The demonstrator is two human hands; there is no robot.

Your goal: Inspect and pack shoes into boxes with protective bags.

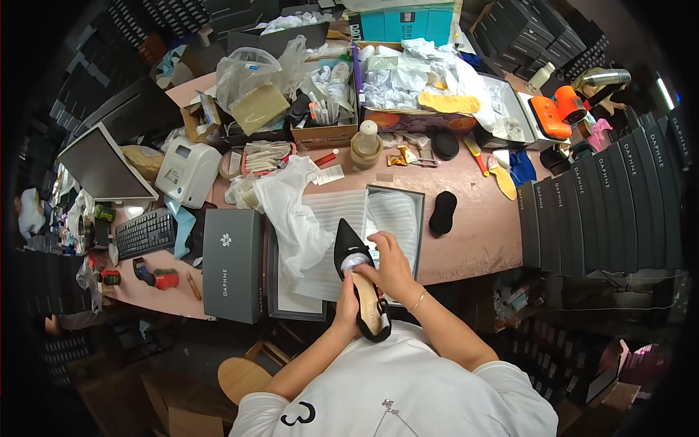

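A black pointed-toe slingback shoe (347,242) with a beige insole is held toe-away in front of my body. My left hand (346,306) is closed round its side near the middle. Inside the toe opening sits a white wad of paper (354,261). My right hand (395,271) is curled over the opening, its thumb at the wad and its fingertips beside the upper. Beneath the shoe lies an open grey shoebox (417,218), lined with white ribbed wrapping (336,211). Crumpled white tissue (291,218) hangs over its left side.
A dark grey box lid (231,266) lies at left, near a keyboard (145,233) and label printer (188,173). A black shoe-shaped pad (443,213) rests right of the box. Stacked shoeboxes (604,207) line the right. Bins of paper (419,120) stand behind.
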